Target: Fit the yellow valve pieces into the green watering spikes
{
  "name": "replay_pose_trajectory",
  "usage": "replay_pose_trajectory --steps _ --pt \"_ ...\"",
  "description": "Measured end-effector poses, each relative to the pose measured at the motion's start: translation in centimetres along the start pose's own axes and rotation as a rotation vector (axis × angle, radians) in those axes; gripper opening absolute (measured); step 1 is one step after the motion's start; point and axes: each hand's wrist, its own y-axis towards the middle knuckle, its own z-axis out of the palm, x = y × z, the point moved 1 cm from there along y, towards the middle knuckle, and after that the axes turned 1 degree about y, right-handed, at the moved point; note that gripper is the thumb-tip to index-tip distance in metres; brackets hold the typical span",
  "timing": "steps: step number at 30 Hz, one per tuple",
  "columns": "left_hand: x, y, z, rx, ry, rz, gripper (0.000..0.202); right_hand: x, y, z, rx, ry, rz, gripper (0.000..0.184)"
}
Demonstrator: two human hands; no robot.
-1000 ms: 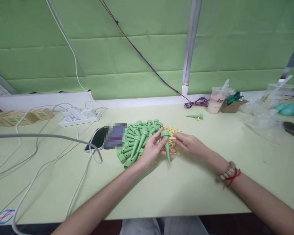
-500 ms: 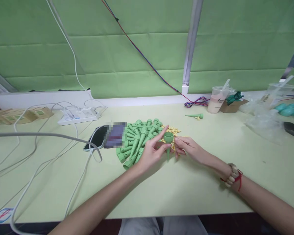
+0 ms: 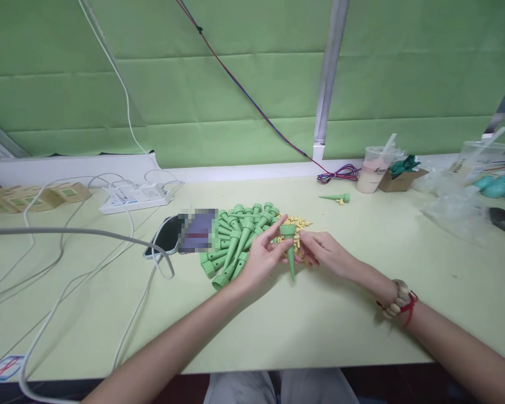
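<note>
My left hand (image 3: 266,255) is closed round a green plant watering spike (image 3: 291,261), which has a wide threaded cap end up and its point down. Close on its right, my right hand (image 3: 325,253) has thumb and fingers pinched together beside the spike; what lies between them is too small to make out. Behind both hands is a heap of small yellow plastic parts (image 3: 301,222), partly covered by them. A pile of green spikes (image 3: 233,241) lies left of my left hand.
One green spike with a yellow part (image 3: 336,198) lies farther back. Phones (image 3: 166,238) and a white power strip (image 3: 137,197) with loose cables are at left. A drink cup (image 3: 372,171), a small cardboard box (image 3: 399,180) and plastic bags (image 3: 454,210) stand at right.
The spike in my left hand has tilted, so its open cap end no longer faces me and its long point shows more. My right hand stays close beside it.
</note>
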Motion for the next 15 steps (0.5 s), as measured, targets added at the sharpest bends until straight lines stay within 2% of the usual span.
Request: replay_pose_trajectory --steps 2,4,9,15 --pt "-0.19 0.09 0.04 -0.030 -0.024 -0.005 0.067 0.20 -0.01 -0.50 -0.072 -0.188 -0.095 0.043" --pt "-0.33 0.13 -0.02 -0.046 -0.037 -0.001 0.065 0.27 0.01 -0.82 -0.077 -0.254 -0.142 0.037" --pt "-0.42 0.09 -0.25 -0.038 -0.003 0.009 0.065 0.08 0.11 -0.75 0.003 -0.132 -0.110 0.029" --pt "-0.37 0.04 -0.25 -0.012 -0.020 -0.023 0.065 -0.45 0.34 -0.31 -0.007 -0.005 -0.072 0.025"
